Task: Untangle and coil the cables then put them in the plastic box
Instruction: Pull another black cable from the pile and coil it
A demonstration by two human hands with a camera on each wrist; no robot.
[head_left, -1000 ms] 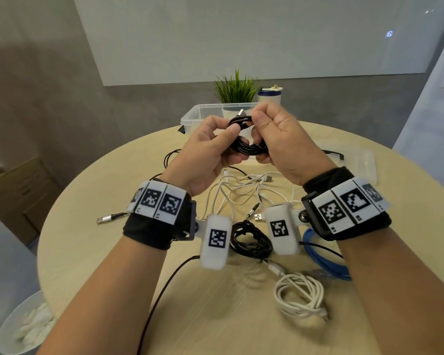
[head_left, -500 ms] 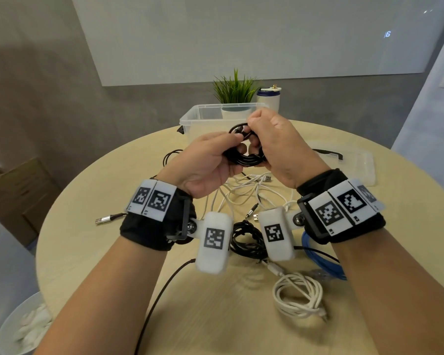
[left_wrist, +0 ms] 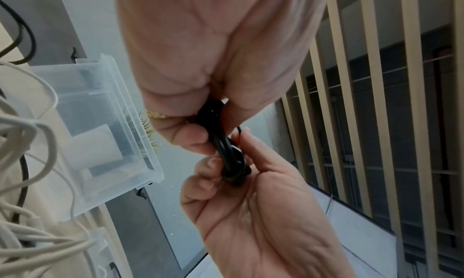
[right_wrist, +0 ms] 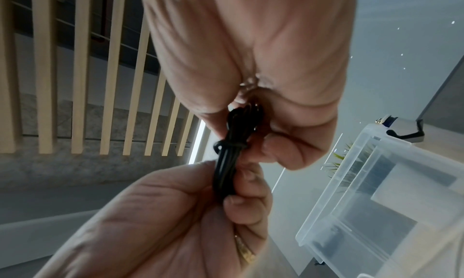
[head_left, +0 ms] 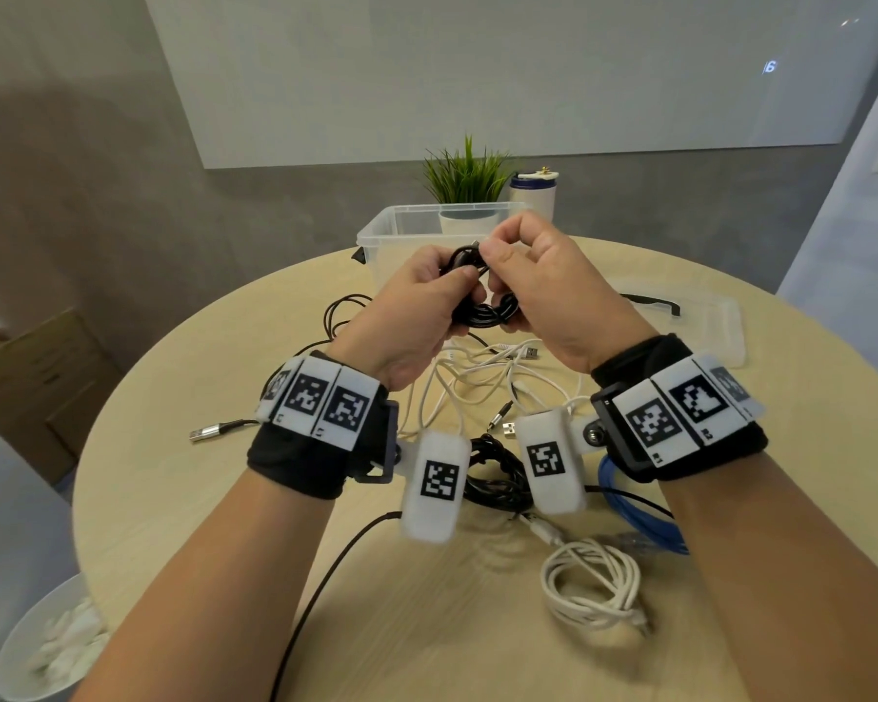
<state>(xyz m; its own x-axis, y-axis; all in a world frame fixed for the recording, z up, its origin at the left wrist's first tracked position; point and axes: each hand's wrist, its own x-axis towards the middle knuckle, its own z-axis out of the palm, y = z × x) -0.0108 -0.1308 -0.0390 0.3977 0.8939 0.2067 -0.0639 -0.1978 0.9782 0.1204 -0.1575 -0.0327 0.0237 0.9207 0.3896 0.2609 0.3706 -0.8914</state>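
Note:
I hold a small coil of black cable above the table, in front of the clear plastic box. My left hand grips the coil's left side, thumb on top. With thumb and forefinger, my right hand pinches the cable's end at the top of the coil. In the left wrist view the coil sits between both hands, a turn wound round its strands. The right wrist view shows the same bundle and the box beyond it.
On the round table lie tangled white cables, a black coil, a white coil, a blue cable and a black lead with a metal plug. The box lid lies right. A plant and a canister stand behind the box.
Both hands dropped slightly with the black coil. My right hand shifted from gripping the coil to pinching the cable's end above it.

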